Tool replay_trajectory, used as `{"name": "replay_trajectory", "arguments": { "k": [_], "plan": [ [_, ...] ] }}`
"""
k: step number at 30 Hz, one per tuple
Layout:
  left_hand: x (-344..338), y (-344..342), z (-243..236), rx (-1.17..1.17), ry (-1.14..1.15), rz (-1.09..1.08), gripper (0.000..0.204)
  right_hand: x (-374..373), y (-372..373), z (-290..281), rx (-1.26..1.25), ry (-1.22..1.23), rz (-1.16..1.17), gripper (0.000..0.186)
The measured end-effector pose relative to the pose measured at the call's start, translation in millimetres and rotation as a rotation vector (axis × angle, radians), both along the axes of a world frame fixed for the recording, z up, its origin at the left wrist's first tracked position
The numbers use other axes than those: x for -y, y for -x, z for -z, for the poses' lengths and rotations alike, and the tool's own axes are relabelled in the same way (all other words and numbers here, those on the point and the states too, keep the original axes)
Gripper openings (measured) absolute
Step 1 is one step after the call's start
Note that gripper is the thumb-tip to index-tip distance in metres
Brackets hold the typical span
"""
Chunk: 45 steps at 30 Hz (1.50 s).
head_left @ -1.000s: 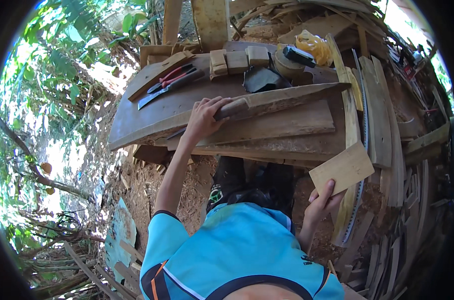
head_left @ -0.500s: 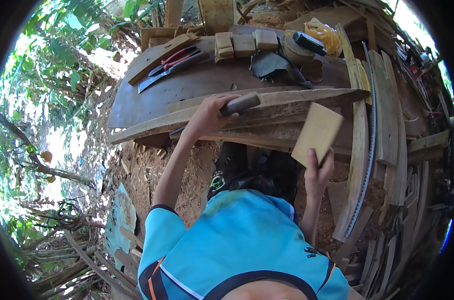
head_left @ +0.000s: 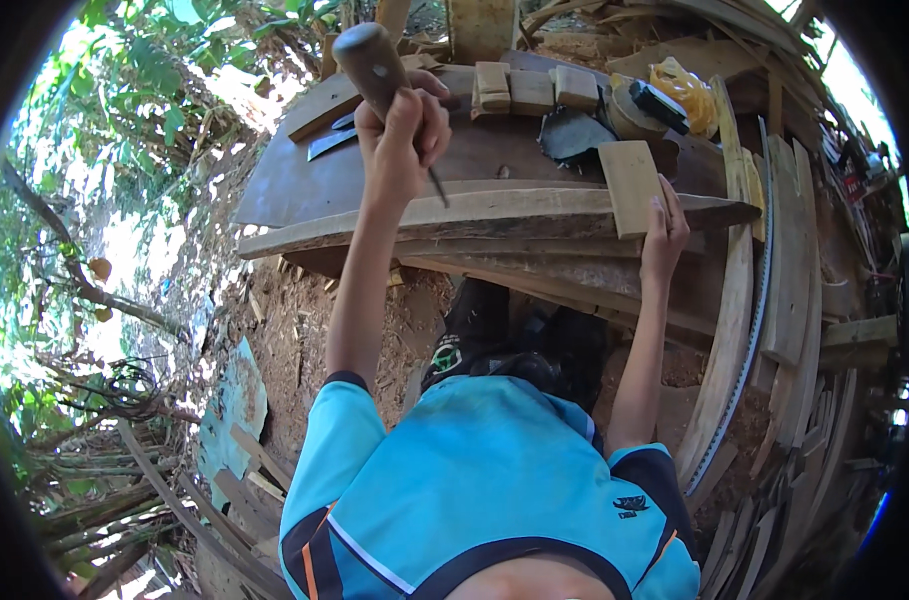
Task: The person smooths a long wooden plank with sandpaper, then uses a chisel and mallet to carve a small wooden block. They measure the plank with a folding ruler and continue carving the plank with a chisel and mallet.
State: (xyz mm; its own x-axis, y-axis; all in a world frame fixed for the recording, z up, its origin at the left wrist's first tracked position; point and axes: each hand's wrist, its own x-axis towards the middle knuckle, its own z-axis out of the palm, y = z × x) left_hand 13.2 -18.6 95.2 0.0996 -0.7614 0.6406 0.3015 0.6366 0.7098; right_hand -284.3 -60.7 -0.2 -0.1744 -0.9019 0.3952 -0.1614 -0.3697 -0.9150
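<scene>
Wooden block (head_left: 629,186) in right hand (head_left: 663,232)

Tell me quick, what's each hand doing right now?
Left hand: closed, holding a thick-handled tool.
Right hand: closed, holding a flat wooden block by its edge.

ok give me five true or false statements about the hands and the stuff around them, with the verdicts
1. The left hand grips a wooden-handled tool. True.
2. The right hand is empty. False: it holds a flat piece of wood.
3. A long wooden beam lies across the workbench. True.
4. The yellow plastic bag lies on the person's left. False: it is on the right.
5. The person's shirt is mainly blue. True.
</scene>
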Motion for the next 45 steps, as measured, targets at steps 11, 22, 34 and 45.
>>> {"name": "replay_trajectory", "arguments": {
  "k": [11,22,34,45],
  "plan": [
    [27,24,13,-0.243,-0.038,0.048,0.037,1,-5,1,0.003,-0.041,0.015,0.035],
    [22,36,11,-0.233,-0.111,-0.133,0.014,3,-4,3,-0.016,-0.054,0.028,0.034],
    [40,13,18,0.493,0.046,-0.278,0.026,0,-4,-1,-0.072,-0.031,0.046,0.034],
    [108,-8,111,1.236,0.004,-0.308,0.033,5,2,2,-0.106,-0.011,-0.017,0.035]
  ]
}}
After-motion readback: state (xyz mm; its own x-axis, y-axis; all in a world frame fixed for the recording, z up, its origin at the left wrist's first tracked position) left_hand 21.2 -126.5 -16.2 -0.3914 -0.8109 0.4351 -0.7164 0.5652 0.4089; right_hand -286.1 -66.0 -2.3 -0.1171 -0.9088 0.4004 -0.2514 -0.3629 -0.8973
